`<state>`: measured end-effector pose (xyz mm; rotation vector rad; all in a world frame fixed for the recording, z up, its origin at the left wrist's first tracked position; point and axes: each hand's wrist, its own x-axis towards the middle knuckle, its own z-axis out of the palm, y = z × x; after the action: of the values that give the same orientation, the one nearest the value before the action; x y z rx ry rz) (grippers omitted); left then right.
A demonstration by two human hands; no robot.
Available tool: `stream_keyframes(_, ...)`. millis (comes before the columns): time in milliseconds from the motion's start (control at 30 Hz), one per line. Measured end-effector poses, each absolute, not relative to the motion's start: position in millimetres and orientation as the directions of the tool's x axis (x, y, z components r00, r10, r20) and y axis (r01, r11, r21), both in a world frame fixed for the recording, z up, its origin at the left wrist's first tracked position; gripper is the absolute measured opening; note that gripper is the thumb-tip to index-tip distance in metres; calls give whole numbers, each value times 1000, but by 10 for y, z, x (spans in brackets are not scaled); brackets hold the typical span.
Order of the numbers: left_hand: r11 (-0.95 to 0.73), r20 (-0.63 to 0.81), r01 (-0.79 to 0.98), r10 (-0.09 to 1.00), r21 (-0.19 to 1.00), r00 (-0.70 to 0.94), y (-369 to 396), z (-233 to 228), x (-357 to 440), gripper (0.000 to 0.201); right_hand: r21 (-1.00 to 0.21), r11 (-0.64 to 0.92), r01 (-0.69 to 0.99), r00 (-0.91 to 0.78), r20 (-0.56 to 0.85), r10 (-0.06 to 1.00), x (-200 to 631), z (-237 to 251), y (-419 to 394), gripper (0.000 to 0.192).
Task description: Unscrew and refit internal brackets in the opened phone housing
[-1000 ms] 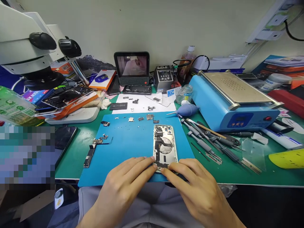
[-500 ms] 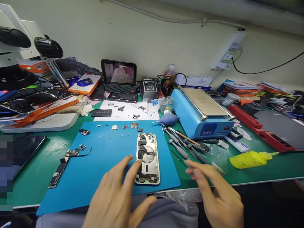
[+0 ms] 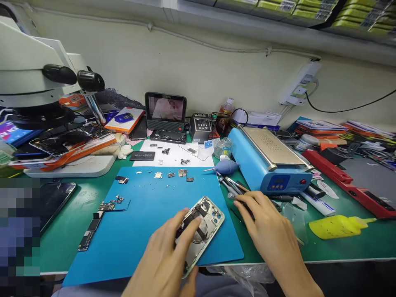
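My left hand [image 3: 163,260] grips the opened phone housing [image 3: 202,225], fingers laid over its inner parts, thumb under the near edge. The housing sits tilted on the blue mat [image 3: 145,214], its camera end pointing toward 1 o'clock, near the mat's 5 o'clock corner.

My right hand [image 3: 266,235] is off the mat at its 3 o'clock side, fingers curled loosely over the cluster of dark-handled tools [image 3: 238,192] on the bench [image 3: 74,231]. Fingertips touch the tools; I cannot tell whether one is actually pinched.

Small metal brackets [image 3: 173,174] lie in a row at the mat's 12 o'clock edge. A logic board [image 3: 93,227] lies at 9 o'clock, half off the mat. The blue heating plate [image 3: 266,161] stands at 2 o'clock from the housing, the yellow bottle [image 3: 337,227] on its side at 3 o'clock. The microscope [image 3: 40,82] is at 10 o'clock.
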<state>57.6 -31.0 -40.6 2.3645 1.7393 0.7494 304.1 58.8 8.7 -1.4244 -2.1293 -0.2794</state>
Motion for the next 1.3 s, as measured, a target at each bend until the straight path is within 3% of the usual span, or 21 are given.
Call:
stream_keyframes(133, -289, 327, 913, 926, 286, 191, -368, -455, 144, 87, -258, 434, 863, -205, 605, 769, 3012, 176, 421, 18)
stream_keyframes(267, -306, 275, 880, 938, 364, 213, -305, -436, -196, 74, -377, 451, 809, -163, 594, 788, 2912, 235, 286, 14)
stream_keyframes(467, -423, 301, 785, 901, 452, 312, -162, -498, -524, 67, -458, 450, 767, -156, 547, 823, 2827, 182, 265, 16)
stream_keyframes(767, -282, 178, 775, 959, 565, 219, -215, -455, -538, 69, -564, 387, 729, -84, 488, 869, 2811, 104, 244, 14)
stream_keyframes(1000, -334, 229, 771, 941, 542, 247, -226, -405, -524, 70, -625, 321, 711, 28, 482, 876, 2922, -41, 250, 21)
stream_keyframes(1300, -316, 240, 782, 946, 538, 217, -254, -377, -447, 53, -705, 276, 654, 111, 450, 886, 2883, -100, 268, 27)
